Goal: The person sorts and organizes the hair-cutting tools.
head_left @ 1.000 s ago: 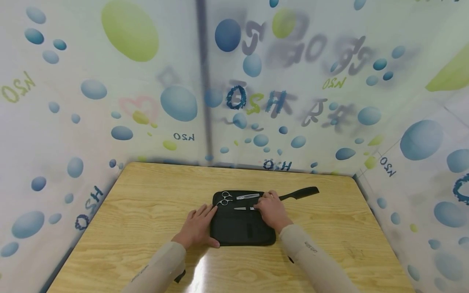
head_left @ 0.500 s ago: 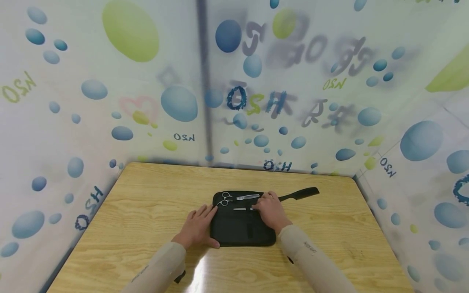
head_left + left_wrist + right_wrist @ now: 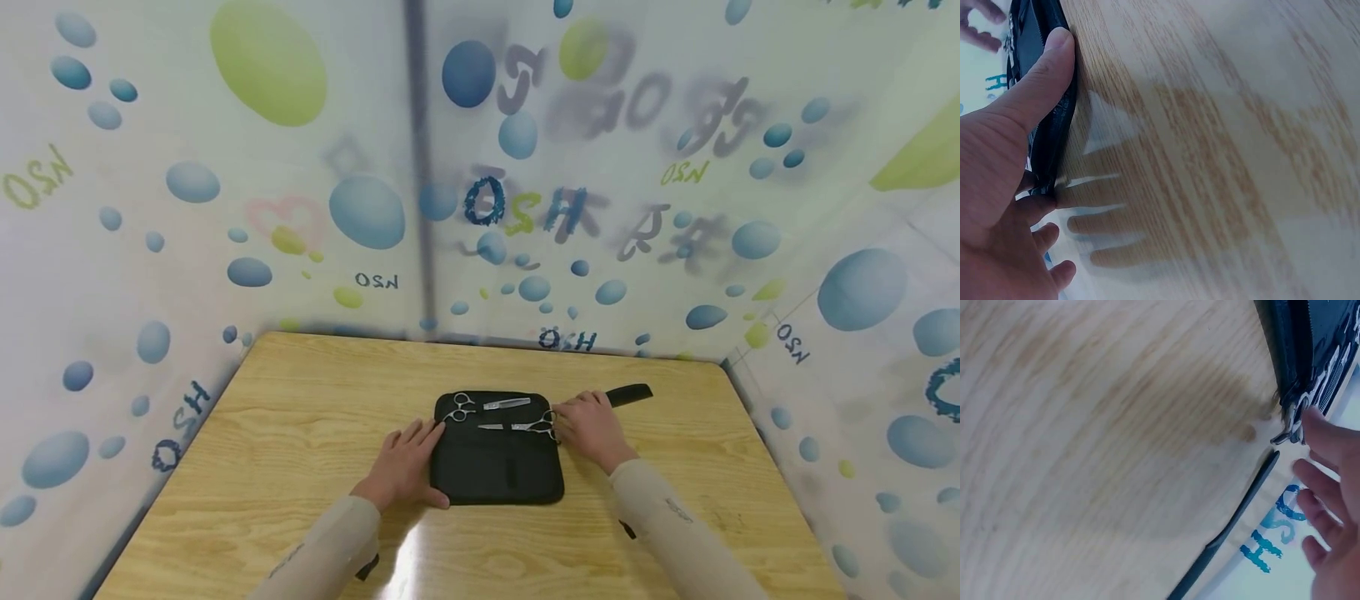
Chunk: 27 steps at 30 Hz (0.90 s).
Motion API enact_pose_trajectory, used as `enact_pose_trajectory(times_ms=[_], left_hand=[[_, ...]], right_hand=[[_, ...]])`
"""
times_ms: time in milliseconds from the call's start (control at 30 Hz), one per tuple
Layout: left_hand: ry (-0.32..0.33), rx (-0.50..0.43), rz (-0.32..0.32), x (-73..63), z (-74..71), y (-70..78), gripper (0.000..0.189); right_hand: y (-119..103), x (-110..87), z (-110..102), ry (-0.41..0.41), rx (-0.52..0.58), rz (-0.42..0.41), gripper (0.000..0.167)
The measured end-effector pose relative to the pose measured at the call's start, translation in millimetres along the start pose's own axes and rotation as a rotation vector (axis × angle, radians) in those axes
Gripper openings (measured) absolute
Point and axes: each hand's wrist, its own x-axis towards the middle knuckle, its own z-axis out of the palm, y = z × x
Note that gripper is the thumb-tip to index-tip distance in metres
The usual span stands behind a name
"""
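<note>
A flat black zip case (image 3: 480,471) lies unfolded on the table. My left hand (image 3: 405,467) rests along its left side, thumb on the near edge and fingers spread. Two pairs of scissors sit in the case. The upper thinning scissors (image 3: 507,403) point right, with finger rings at the left. The lower hair scissors (image 3: 525,427) point left, and their rings stick out past the right edge. Beside those rings is my right hand (image 3: 596,429), its thumb close to them and its fingers loosely apart in the right wrist view. Whether the thumb touches them is unclear.
A black comb (image 3: 628,394) lies right of the case, its handle partly hidden behind my right hand in the head view. The wooden table (image 3: 322,383) meets a patterned wall covering (image 3: 292,167) at the back and sides.
My right hand has moved right, off the case's right part, uncovering the lower scissors' rings and covering the comb's handle. My left hand has stayed put.
</note>
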Motion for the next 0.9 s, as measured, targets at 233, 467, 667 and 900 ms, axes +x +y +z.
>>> enact_pose_trajectory(times_ms=[233, 467, 667, 900], left_hand=[[0.008, 0.009, -0.001, -0.1, 1.2, -1.0, 0.121], [0.008, -0.013, 0.005, -0.7, 0.5, -1.2, 0.121], [0.009, -0.008, 0.004, -0.9, 1.4, -1.5, 0.121], [0.001, -0.021, -0.001, 0.1, 2.0, -2.4, 0.121]], right_hand=[[-0.2, -0.5, 3.7, -0.058, 0.043, 0.0, 0.037], [-3.8, 2.7, 7.5, -0.092, 0.086, 0.044, 0.042], [-8.2, 5.3, 9.3, -0.095, 0.105, 0.068, 0.042], [-14.4, 7.6, 11.7, -0.098, 0.063, 0.04, 0.044]])
